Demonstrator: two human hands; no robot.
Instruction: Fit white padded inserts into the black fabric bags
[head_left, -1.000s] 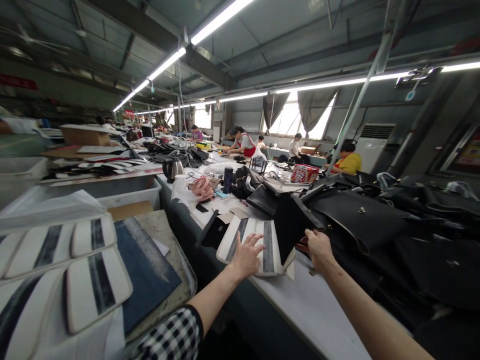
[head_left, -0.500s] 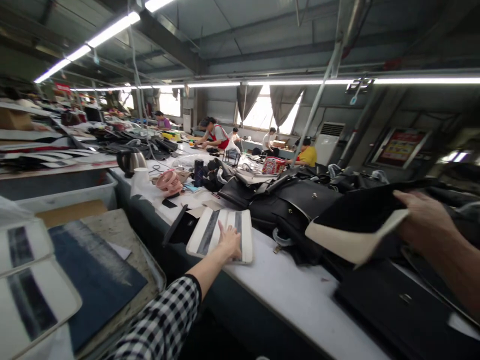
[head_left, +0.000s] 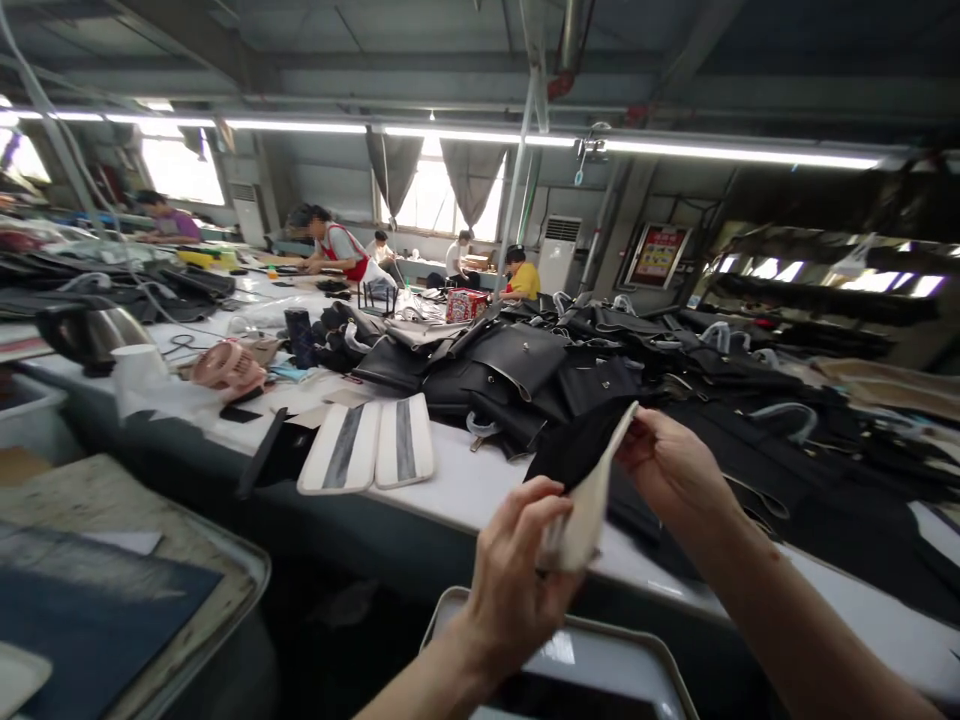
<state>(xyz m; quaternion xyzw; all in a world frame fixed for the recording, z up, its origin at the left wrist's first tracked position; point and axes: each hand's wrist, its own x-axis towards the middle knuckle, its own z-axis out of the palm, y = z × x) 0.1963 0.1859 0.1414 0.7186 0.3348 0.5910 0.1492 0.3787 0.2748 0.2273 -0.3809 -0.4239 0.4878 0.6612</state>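
In front of me, both my hands hold a black bag piece (head_left: 579, 440) with a cream strip along its near edge. My left hand (head_left: 517, 565) grips the lower left end, its fingers wrapped over the cream part. At the upper right end, my right hand (head_left: 679, 465) pinches the edge. Beyond them lies a heap of black bags (head_left: 517, 355) with metal clasps. Left of my hands, a white padded panel with grey stripes (head_left: 315, 470) rests at the table's front edge, next to a small black case (head_left: 274, 450).
A white worktable (head_left: 465, 490) runs across the view. On it stand a pink fan (head_left: 229, 368), a white cup (head_left: 139, 370) and a metal kettle (head_left: 112, 335). Below is a pale-rimmed tray (head_left: 637, 645); a bin with a blue sheet (head_left: 97, 610) sits left. Several people work farther back.
My left hand has left the striped panel and now grips the black piece, which my right hand has brought inward. The view has turned right.
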